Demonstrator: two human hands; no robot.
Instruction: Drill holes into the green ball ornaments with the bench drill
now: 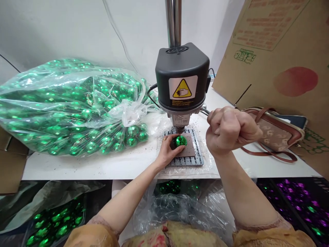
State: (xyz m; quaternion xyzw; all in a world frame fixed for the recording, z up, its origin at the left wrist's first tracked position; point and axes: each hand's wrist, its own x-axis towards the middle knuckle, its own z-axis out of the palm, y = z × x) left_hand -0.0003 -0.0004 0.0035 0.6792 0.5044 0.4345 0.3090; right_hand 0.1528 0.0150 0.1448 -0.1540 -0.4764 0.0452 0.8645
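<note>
A black bench drill press (182,65) with a yellow warning label stands in the middle of the table. Under its chuck, a shiny green ball (181,140) sits on a brown board (189,151) over the slotted metal base (199,159). My left hand (168,151) grips the ball from the left, thumb in front and fingers behind. The drill bit meets the top of the ball; whether it is inside cannot be seen. My right hand (228,130) is closed in a fist round the drill press lever (205,110), whose end is hidden by the fingers.
A clear plastic bag (77,106) full of green balls lies left. At right are a brown handbag (280,133) and a cardboard box (269,58). Below the table edge sit crates of green balls (56,219) and purple balls (295,195), with plastic film (185,209) near my lap.
</note>
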